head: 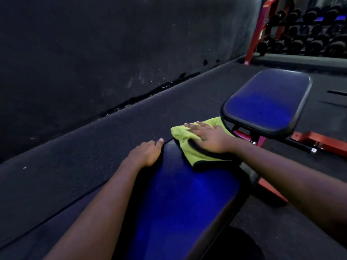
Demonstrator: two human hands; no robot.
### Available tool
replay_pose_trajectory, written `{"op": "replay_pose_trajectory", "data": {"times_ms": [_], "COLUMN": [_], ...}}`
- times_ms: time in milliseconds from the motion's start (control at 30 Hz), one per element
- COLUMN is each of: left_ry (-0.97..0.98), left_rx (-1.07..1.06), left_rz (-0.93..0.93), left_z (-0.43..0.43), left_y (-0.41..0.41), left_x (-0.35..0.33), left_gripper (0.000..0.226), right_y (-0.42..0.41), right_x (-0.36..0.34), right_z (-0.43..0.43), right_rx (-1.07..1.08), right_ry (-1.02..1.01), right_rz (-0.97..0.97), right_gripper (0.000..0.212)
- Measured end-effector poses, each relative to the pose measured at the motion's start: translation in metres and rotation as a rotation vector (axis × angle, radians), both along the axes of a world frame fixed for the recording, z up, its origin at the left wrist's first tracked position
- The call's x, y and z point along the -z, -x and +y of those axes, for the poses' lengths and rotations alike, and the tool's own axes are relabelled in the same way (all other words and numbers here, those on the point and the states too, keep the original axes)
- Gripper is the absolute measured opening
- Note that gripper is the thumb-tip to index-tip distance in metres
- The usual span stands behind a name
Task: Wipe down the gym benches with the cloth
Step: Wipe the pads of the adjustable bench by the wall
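Note:
A long blue bench pad [187, 199] with a black edge runs from the bottom centre away from me. My right hand [208, 136] lies flat, fingers straight, pressing a yellow-green cloth [189, 152] onto the pad's far end. My left hand [148, 153] rests on the pad's left edge with its fingers curled over the side. Beyond the cloth is the bench's separate blue seat pad [268, 102], raised on a red frame [319, 142].
Dark rubber floor [93, 147] lies to the left, ending at a black wall [93, 53]. A red rack [257, 30] with several black dumbbells [315, 34] stands at the back right. The bench's red base bars extend low on the right.

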State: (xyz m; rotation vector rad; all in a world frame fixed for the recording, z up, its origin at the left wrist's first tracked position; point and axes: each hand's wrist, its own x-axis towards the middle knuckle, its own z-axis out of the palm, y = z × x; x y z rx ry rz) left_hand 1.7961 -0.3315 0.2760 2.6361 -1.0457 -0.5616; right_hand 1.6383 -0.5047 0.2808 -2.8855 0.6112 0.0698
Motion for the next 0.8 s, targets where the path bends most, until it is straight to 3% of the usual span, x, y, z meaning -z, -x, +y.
{"op": "replay_pose_trajectory", "data": {"times_ms": [267, 400, 467, 667, 800], "left_ry": [-0.143, -0.084, -0.061, -0.05, -0.041], "left_rx": [-0.228, -0.249, -0.259, -0.291, -0.295], "left_rz": [0.058, -0.009, -0.021, -0.044, -0.056], "left_z": [0.098, 0.102, 0.1, 0.097, 0.096], "left_y": [-0.012, 0.006, 0.006, -0.004, -0.005], "left_x": [-0.005, -0.007, -0.006, 0.005, 0.007], "left_gripper": [0.069, 0.059, 0.057, 0.054, 0.054], "right_y": [-0.047, -0.052, -0.047, -0.068, -0.105], "right_x": [-0.015, -0.009, -0.006, -0.018, -0.021], "right_z": [0.002, 0.05, 0.044, 0.002, 0.05], "right_rx": [0.302, -0.007, -0.106, 0.195, 0.042], "right_ry": [-0.072, 0.061, 0.032, -0.001, 0.064], "right_rz": [0.007, -0.024, -0.058, 0.118, 0.218], "right_gripper": [0.06, 0.054, 0.05, 0.068, 0.074]}}
